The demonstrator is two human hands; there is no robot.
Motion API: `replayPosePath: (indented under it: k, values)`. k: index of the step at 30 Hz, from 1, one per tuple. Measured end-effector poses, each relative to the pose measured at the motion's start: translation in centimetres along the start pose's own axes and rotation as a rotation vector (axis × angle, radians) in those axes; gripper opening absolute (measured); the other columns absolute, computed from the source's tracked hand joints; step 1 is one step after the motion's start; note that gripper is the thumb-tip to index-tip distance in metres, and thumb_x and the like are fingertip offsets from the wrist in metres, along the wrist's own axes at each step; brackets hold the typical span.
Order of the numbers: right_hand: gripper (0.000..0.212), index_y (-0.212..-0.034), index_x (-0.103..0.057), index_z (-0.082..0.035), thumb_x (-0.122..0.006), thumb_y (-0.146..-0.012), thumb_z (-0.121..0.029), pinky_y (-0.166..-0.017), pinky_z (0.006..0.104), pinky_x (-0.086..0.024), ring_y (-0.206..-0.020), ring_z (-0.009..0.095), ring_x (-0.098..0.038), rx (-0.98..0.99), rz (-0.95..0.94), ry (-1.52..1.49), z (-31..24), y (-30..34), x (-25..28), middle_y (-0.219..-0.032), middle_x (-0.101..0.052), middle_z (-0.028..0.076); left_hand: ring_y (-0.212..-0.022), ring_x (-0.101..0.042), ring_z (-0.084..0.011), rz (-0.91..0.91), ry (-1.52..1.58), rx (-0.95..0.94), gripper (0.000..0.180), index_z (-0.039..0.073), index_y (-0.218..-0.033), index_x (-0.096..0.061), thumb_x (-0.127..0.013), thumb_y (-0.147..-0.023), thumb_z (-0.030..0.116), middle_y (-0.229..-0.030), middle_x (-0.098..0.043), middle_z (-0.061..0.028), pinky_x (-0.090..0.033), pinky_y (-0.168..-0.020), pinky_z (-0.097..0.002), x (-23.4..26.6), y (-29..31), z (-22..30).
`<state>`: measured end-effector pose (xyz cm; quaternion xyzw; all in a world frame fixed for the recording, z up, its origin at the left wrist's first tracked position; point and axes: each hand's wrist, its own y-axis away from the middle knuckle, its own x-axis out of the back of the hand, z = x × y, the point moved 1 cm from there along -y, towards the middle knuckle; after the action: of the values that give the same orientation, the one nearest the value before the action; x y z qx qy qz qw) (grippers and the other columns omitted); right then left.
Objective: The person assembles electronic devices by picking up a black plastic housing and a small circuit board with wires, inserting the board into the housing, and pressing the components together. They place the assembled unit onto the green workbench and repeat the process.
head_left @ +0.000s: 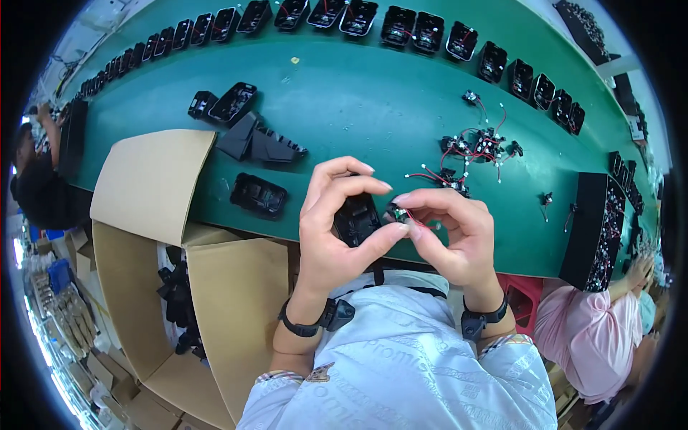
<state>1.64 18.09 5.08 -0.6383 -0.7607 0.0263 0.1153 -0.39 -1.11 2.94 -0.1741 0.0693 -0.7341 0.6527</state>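
Note:
At the table's near edge, my left hand (326,229) is curled around a black plastic housing (356,221), its open hollow side facing up. Between the thumb and fingers of my right hand (456,231) is a small black part with red wires (399,213), held against the housing's right side. My left thumb tip meets this part too. Beyond my right hand lies a tangle of similar wired parts (484,147) with red leads and white connectors. Left of my left hand rests another black housing (258,195), with several more black plastic pieces (256,141) behind it.
An open cardboard box (236,322) with black pieces inside stands at my left. Black housings (358,17) line the far edge of the green table (358,100). A black bin (584,229) of small parts sits at right. One person (588,330) is at right, another (43,165) far left.

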Motion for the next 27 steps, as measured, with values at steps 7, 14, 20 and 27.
replayPosePath:
  k: [7, 14, 20, 27]
  values:
    - [0.019, -0.098, -0.075, -0.002, -0.077, -0.081, 0.004, -0.067, 0.0295, -0.06, -0.076, 0.018, -0.075, 0.067, 0.057, 0.224, -0.2, 0.8, -0.4, -0.094, -0.075, 0.01, -0.097, -0.065, -0.0205, -0.065, -0.013, -0.027, 0.026, 0.002, -0.097, -0.077, -0.085, -0.073, 0.01, -0.119, -0.061, -0.0132, -0.053, -0.086, -0.0332, 0.2, 0.6, 0.0]
    - [0.025, -0.093, -0.073, 0.0, -0.08, -0.071, 0.01, -0.062, 0.0279, -0.055, -0.073, 0.017, -0.068, 0.41, 0.098, 0.559, -0.1, 0.6, 0.0, -0.086, -0.071, 0.01, -0.107, -0.062, -0.0252, -0.222, 0.003, 0.008, 0.045, 0.001, -0.109, -0.076, -0.089, -0.068, 0.013, -0.124, -0.059, -0.0151, -0.051, -0.094, -0.0374, 0.9, 0.4, 1.1]
    - [0.025, -0.093, -0.075, -0.003, -0.084, -0.071, 0.006, -0.066, 0.0303, -0.056, -0.079, 0.02, -0.07, 0.359, 0.148, 0.402, 0.1, 1.0, -0.4, -0.094, -0.071, 0.01, -0.111, -0.061, -0.0292, -0.239, -0.113, -0.018, 0.069, 0.003, -0.129, -0.067, -0.088, -0.063, 0.007, -0.124, -0.057, -0.0165, -0.051, -0.094, -0.0378, 0.9, 1.2, 1.5]
    - [0.018, -0.093, -0.069, 0.001, -0.077, -0.079, 0.007, -0.08, 0.0334, -0.057, -0.09, 0.024, -0.071, 0.288, 0.119, 0.309, 0.0, 1.1, -0.7, -0.102, -0.072, 0.017, -0.106, -0.062, -0.0379, -0.278, -0.214, -0.013, 0.076, 0.003, -0.134, -0.058, -0.083, -0.063, -0.003, -0.126, -0.052, -0.0182, -0.054, -0.087, -0.0446, 0.9, 1.1, 1.2]
